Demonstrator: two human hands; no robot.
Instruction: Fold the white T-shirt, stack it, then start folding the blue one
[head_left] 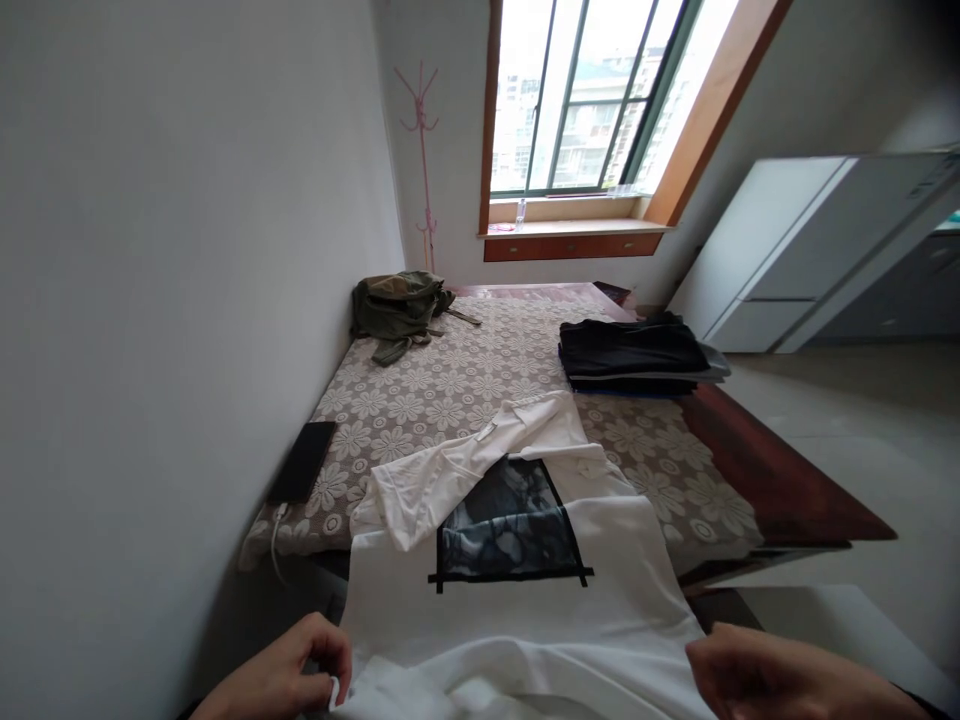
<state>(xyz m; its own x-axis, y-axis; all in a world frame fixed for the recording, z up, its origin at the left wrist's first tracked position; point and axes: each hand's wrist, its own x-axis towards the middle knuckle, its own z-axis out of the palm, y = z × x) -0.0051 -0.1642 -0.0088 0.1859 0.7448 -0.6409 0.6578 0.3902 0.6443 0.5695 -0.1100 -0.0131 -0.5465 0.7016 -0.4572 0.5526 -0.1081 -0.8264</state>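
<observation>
A white T-shirt (pixel 630 560) with a dark framed print (pixel 510 525) lies partly on the bed and stretches down toward me. One sleeve and the collar side are folded over near the print's upper left. At the lower left, my left hand (pixel 292 665) is closed, pinching an edge of the shirt between thumb and fingers. My right hand (pixel 772 675) is closed in a fist at the shirt's lower right side; its fingertips are turned away, and the cloth edge disappears behind it. Between the hands the cloth hangs in loose folds.
A patterned bedspread (pixel 480 350) covers the bed. On it are a green backpack (pixel 397 305), a stack of folded dark clothes (pixel 637 350) and a black tablet (pixel 304 462) with a white cable. A wall stands close on the left; a white refrigerator (pixel 780 250) stands at the right.
</observation>
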